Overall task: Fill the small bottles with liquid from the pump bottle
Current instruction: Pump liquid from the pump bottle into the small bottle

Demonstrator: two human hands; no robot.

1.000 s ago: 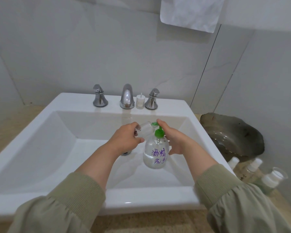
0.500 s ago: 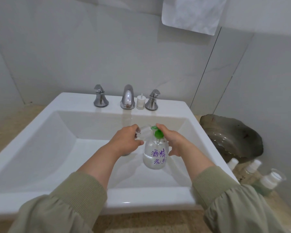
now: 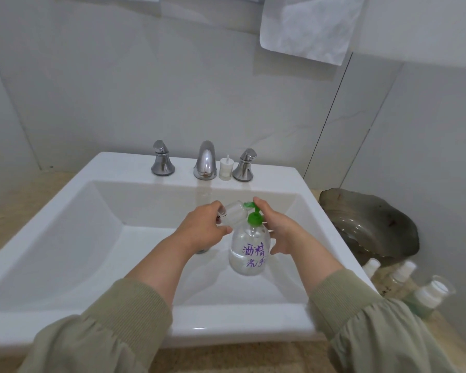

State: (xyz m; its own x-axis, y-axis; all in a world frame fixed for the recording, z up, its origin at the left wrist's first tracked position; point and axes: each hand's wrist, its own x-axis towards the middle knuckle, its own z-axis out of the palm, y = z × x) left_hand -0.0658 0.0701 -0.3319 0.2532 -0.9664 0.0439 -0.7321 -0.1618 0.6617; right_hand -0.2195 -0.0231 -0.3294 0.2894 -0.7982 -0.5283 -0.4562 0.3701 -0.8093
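While the pump bottle, clear with a green pump head and purple handwriting, is upright over the middle of the sink basin, the right hand curls its fingers round the bottle's right side and lays the forefinger on top of the pump. Whether the bottle's base touches the basin floor cannot be told. The left hand grips a small bottle, clear and tilted, its mouth just at the green spout. The lower part of the pump bottle holds clear liquid. On the sink's rear edge: a chrome faucet between two chrome handles, with a small white cap standing between the faucet and the right handle. On the bench, past the sink's right edge: a dark bowl and, nearer the front corner, three capped bottles. A white cloth hangs on the wall above.
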